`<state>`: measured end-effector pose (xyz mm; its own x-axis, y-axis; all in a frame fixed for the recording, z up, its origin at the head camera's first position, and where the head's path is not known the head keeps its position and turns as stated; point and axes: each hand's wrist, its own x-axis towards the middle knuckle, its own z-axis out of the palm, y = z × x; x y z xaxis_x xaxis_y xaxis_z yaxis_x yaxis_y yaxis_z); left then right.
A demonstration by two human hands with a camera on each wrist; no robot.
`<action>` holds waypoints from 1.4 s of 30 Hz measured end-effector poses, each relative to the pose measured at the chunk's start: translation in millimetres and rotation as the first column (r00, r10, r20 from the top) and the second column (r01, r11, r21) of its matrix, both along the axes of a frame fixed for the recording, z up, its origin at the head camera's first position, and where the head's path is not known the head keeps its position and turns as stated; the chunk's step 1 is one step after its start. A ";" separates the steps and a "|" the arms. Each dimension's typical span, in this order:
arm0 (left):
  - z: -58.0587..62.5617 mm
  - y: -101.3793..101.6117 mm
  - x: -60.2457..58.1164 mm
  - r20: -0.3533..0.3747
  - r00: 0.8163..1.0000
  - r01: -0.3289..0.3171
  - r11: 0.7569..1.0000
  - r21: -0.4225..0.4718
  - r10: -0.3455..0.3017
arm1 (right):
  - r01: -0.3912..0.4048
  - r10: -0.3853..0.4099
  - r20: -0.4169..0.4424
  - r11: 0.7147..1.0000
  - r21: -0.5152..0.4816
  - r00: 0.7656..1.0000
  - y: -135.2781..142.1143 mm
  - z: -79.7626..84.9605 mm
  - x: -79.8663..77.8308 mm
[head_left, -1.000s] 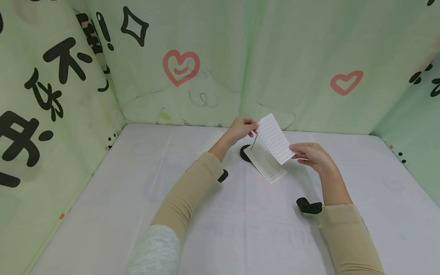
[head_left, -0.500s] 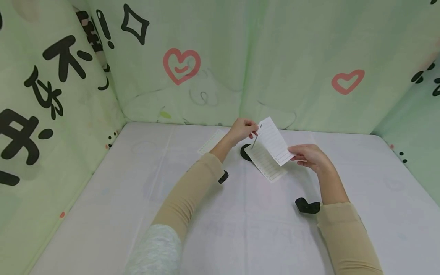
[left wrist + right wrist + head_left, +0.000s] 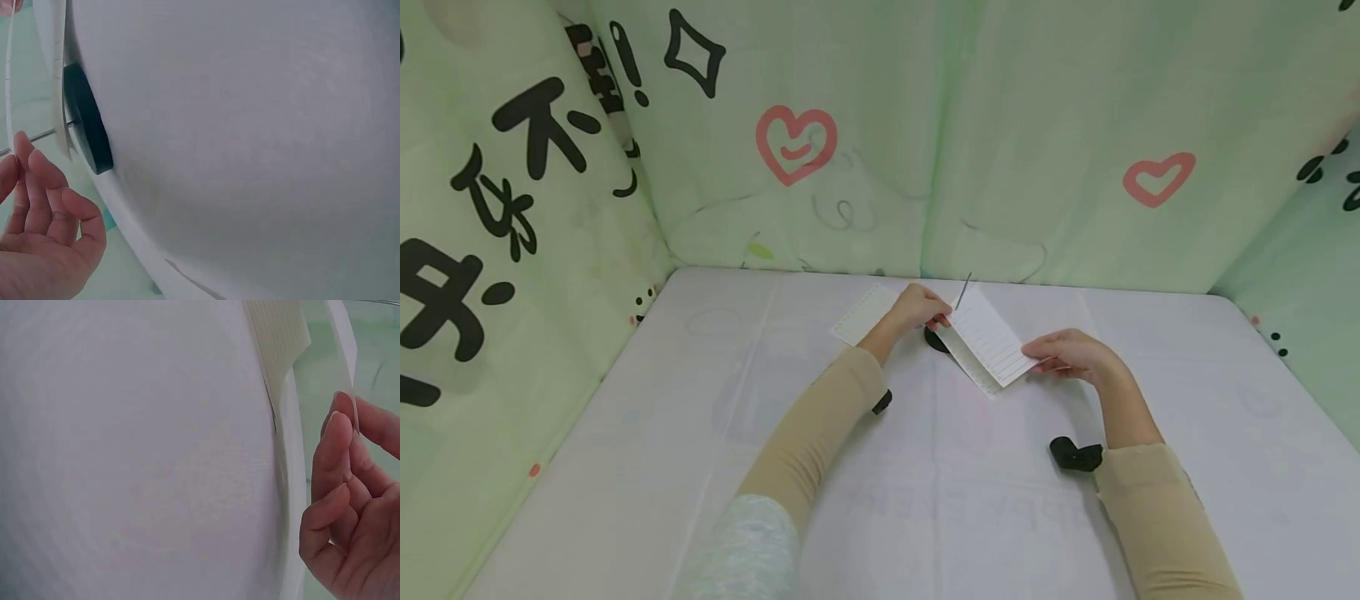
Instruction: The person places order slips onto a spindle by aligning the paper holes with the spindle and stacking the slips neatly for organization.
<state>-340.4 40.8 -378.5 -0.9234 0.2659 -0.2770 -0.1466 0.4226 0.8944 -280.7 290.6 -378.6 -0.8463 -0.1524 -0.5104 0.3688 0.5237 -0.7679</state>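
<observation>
A bill spike stands near the table's back edge, with a round black base (image 3: 935, 340) and a thin metal rod (image 3: 964, 290). One lined paper slip (image 3: 972, 364) sits low on the rod, close over the base (image 3: 87, 119). Above it, a second lined slip (image 3: 992, 337) has the rod poking up through it near its far corner. My left hand (image 3: 919, 307) pinches this upper slip (image 3: 9, 81) beside the rod, between thumb and fingertips. My right hand (image 3: 1072, 352) pinches the same slip's near right corner, as the right wrist view also shows.
Another lined slip (image 3: 865, 314) lies on the white tabletop (image 3: 925, 517), partly behind my left forearm. Black wrist devices (image 3: 1075, 454) project from both sleeves. Green printed curtains (image 3: 1045, 125) rise behind the table and at both sides.
Both hands have lowered the upper slip, and it has slid down the rod. The rod's tip, previously lower against the slip, now stands well above it. The lower slip stays in place.
</observation>
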 end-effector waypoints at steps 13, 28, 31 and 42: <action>-16.7 6.7 0.3 0.039 0.998 -0.051 0.989 -0.141 0.057 | -0.050 0.044 0.047 0.991 0.125 0.998 0.5 -13.7 -9.1; -21.0 7.8 -3.8 0.007 0.999 -0.032 0.970 -0.243 0.034 | -0.084 0.079 0.033 0.974 0.212 0.996 -6.3 -10.6 -7.9; -19.8 7.7 -3.0 0.013 0.999 -0.034 0.968 -0.249 0.038 | -0.086 0.081 0.034 0.972 0.218 0.996 -7.8 -9.6 -7.0; -20.5 6.4 -2.9 0.035 0.998 -0.037 0.976 -0.214 0.046 | -0.103 0.099 0.031 0.968 0.230 0.995 -8.9 -8.1 -6.2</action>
<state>-343.3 47.2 -399.1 -0.9195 0.1582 -0.3597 -0.2015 0.5961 0.7772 -286.9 281.7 -386.7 -0.8223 -0.1130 -0.5577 0.3183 0.7211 -0.6154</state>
